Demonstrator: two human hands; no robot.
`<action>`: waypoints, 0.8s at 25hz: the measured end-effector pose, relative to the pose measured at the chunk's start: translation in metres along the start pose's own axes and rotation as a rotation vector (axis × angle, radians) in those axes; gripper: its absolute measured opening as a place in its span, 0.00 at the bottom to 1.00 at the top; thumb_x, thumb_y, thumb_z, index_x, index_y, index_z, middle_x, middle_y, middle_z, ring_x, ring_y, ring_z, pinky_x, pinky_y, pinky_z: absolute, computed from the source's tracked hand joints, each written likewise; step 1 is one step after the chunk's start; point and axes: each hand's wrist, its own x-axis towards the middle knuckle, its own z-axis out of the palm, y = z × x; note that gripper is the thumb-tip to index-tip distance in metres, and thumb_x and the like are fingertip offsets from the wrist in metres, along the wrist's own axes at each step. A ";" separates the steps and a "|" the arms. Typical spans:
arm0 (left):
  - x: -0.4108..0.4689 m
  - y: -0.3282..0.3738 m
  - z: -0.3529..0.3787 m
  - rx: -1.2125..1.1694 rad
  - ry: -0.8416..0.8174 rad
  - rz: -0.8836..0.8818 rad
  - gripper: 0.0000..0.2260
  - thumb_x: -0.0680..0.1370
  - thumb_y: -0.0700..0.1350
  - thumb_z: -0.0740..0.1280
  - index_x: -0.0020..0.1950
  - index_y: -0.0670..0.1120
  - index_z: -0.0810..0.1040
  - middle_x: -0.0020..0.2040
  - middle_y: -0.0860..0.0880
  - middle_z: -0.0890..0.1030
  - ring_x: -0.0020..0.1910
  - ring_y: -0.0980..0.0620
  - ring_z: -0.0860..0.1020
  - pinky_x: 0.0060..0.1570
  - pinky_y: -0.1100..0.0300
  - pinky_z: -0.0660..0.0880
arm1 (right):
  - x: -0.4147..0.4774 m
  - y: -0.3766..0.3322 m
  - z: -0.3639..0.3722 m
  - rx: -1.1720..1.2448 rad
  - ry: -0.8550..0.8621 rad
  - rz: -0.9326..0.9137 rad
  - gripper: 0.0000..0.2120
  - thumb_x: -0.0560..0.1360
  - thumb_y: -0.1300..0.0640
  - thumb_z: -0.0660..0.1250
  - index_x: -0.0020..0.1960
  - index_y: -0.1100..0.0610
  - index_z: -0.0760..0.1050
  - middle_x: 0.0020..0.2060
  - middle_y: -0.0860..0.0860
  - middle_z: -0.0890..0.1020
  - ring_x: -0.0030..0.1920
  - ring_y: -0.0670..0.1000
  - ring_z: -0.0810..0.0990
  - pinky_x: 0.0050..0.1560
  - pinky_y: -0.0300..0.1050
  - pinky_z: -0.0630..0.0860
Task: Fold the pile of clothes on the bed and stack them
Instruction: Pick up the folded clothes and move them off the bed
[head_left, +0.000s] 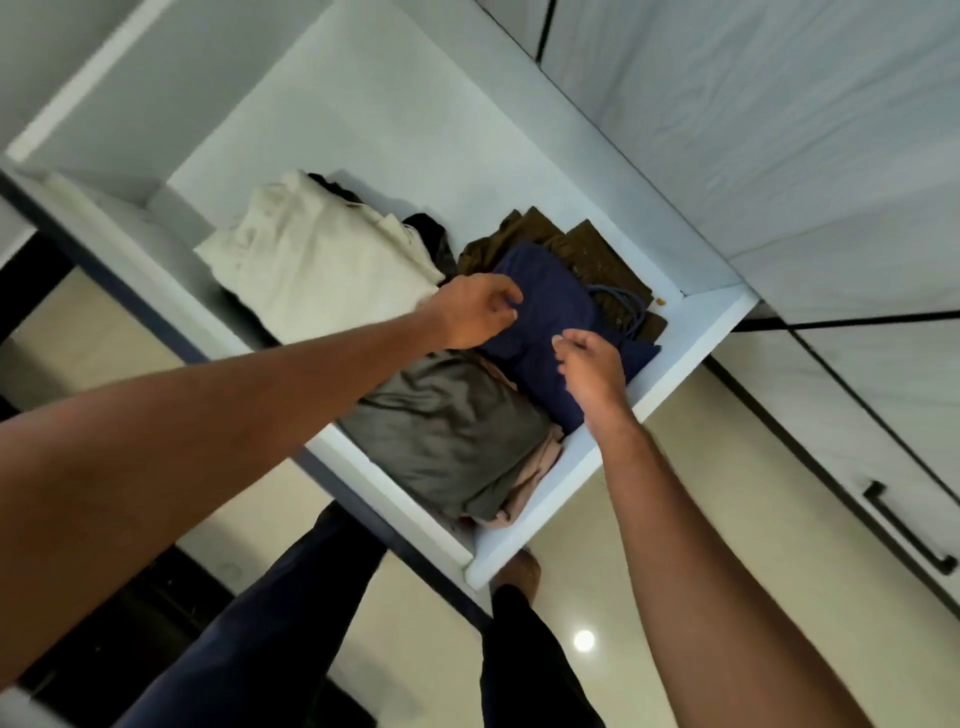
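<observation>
A folded navy garment (553, 312) lies on a white wardrobe shelf (597, 457), on top of an olive-brown garment (587, 249). My left hand (475, 314) is at the navy garment's left edge, with curled fingers pinching the cloth. My right hand (592, 366) rests on its near right side, the fingers loosely curled and holding nothing. A folded grey garment (441, 426) lies at the shelf's front over a pink one (530, 480). A cream folded garment (317, 270) sits to the left.
The shelf's white side walls (405, 119) close it in at the back and right. A dark garment (426, 228) shows behind the cream one. A cabinet door with a black handle (906, 527) is at the right. My legs and a glossy floor (597, 613) are below.
</observation>
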 end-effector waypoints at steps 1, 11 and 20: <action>-0.023 0.002 -0.008 -0.080 0.061 -0.023 0.10 0.80 0.44 0.68 0.60 0.47 0.81 0.51 0.48 0.83 0.52 0.49 0.80 0.59 0.53 0.76 | -0.020 -0.010 0.002 0.056 -0.032 0.005 0.15 0.80 0.52 0.68 0.65 0.56 0.79 0.55 0.53 0.85 0.53 0.51 0.83 0.53 0.47 0.79; -0.409 -0.071 -0.025 -0.561 0.685 -0.624 0.08 0.81 0.40 0.65 0.55 0.49 0.80 0.48 0.46 0.84 0.45 0.48 0.83 0.45 0.55 0.79 | -0.275 -0.044 0.128 -0.434 -0.636 -0.360 0.08 0.77 0.53 0.69 0.56 0.49 0.81 0.45 0.49 0.85 0.48 0.50 0.84 0.54 0.49 0.80; -0.663 -0.177 0.023 -0.837 1.247 -0.949 0.06 0.80 0.43 0.68 0.55 0.51 0.81 0.48 0.50 0.83 0.48 0.49 0.82 0.49 0.53 0.80 | -0.463 -0.017 0.314 -1.052 -1.023 -0.680 0.09 0.78 0.49 0.69 0.57 0.48 0.81 0.37 0.42 0.77 0.50 0.51 0.82 0.52 0.44 0.75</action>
